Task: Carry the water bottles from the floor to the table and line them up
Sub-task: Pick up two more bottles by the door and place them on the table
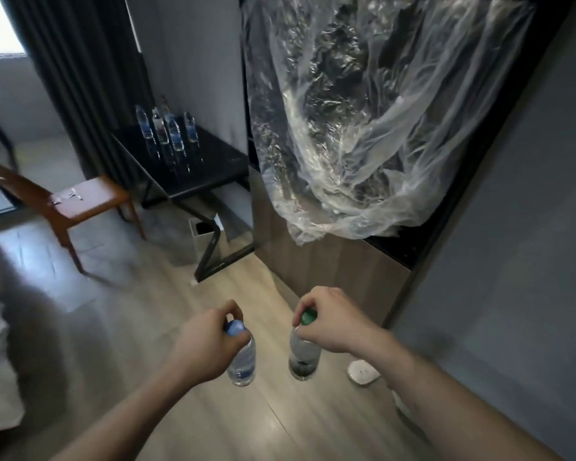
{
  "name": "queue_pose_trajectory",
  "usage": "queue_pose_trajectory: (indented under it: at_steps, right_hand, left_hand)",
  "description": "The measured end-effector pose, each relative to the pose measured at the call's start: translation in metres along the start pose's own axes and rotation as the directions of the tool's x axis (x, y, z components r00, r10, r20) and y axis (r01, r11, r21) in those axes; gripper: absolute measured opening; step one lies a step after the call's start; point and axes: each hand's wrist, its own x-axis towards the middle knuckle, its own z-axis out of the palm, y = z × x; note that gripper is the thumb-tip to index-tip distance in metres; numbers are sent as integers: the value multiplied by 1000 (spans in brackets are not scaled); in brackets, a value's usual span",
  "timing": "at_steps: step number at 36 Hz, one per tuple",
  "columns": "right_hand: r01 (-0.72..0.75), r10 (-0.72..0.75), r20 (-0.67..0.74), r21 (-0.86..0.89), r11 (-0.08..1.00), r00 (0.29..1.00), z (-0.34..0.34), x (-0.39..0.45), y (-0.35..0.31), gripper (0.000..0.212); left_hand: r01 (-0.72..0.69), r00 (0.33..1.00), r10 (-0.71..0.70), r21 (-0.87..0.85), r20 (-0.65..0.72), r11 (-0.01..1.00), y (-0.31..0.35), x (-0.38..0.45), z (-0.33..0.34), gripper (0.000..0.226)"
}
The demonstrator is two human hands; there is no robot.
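Note:
My left hand (207, 341) grips the neck of a clear water bottle with a blue cap (243, 364), which hangs upright over the wooden floor. My right hand (333, 319) pinches the top of a second clear bottle with a green cap (305, 359), level with the first and a little to its right. Far ahead on the left stands a black table (210, 174). Several water bottles (167, 128) stand close together at its back corner.
A wooden chair (84, 201) stands left of the table and a small bin (203, 241) sits under it. Crumpled clear plastic (363, 128) drapes over a dark cabinet on the right. A white round object (363, 372) lies on the floor by the grey wall.

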Motion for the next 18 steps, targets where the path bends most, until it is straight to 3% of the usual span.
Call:
queue_pose_trajectory:
  at_steps: [12,18]
  right_hand:
    - [-10,11,-60,16,1000,998,10,163,-94,13]
    - [-5,6,-54,28,1000,999,11,254,-121,14]
  left_hand:
    - [-19,1000,19,46,-16,999,-102,143,-111,17]
    - [-5,999,4,-24,-45,1000,-144,224,-148,18]
